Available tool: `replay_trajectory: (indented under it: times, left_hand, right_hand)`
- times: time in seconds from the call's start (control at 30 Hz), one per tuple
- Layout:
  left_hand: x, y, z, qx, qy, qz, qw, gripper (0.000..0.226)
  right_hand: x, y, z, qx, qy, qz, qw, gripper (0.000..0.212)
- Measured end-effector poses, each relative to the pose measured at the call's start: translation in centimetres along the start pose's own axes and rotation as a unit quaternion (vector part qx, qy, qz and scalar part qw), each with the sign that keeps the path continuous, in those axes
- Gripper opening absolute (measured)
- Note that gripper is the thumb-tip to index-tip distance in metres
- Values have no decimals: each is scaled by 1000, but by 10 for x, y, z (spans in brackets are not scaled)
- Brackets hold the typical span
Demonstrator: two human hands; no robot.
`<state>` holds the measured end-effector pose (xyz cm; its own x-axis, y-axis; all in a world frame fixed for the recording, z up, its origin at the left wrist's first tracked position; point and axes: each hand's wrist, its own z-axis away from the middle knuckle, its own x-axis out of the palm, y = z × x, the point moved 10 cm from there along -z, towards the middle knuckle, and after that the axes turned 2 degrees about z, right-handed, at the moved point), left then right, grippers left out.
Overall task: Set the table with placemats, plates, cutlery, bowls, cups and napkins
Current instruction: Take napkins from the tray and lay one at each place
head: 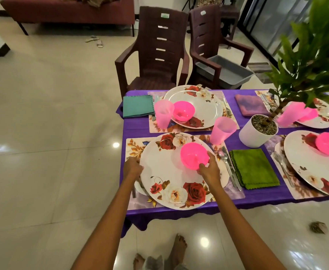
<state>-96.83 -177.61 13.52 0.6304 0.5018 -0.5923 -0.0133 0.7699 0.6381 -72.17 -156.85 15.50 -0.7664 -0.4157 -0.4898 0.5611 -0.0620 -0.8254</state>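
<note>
Nearest the potted plant [258, 131], on its left, sitting on the floral placemat [135, 147]: the big rose-patterned plate [171, 172], carrying the pink bowl [193, 155] on its far right part. Left hand [132, 168] curling over the plate's left rim, apparently gripping it, though fingertips going out of sight under the edge. Right hand [209, 170] cupping the bowl's near right side, thumb and fingers wrapping its wall.

Judging by looks: bowl being thin plastic, light and stiff, likely sliding easily on the glazed plate, so best holding by the rim or wall, as now. Plate looking hard, smooth and breakable, better taking by opposite rims.

Bowl standing upright, mouth up; being round, showing no long axis. Plate lying flat, slightly oval, longer axis seeming to run from its near end away from the plant toward its far end. Beside it, toward the plant: cutlery [229, 164] lying lengthwise along the placemat's edge, then the green napkin [254, 168], with a pink cup [222, 130] standing behind.
</note>
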Motion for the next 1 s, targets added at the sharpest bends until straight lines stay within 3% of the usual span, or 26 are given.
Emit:
replay_trajectory:
  times: [0.3, 0.73, 0.9, 1.0]
  left_hand:
    - [-13, -18, -4, 0, 11, 0, 1000, 38]
    - [-3, -1, 8, 34, 19, -13, 999, 35]
    - [-37, -6, 16, 77, 128, -8, 989, 39]
    - [-40, -18, 13, 73, 120, -7, 990, 41]
  right_hand:
    - [8, 5, 17, -12, -24, -6, 1000, 60]
    - [-7, 8, 18, -12, -6, 7, 1000, 57]
    - [-9, 16, 18, -10, 19, 21, 1000, 49]
    - [-6, 19, 20, -7, 20, 40, 999, 47]
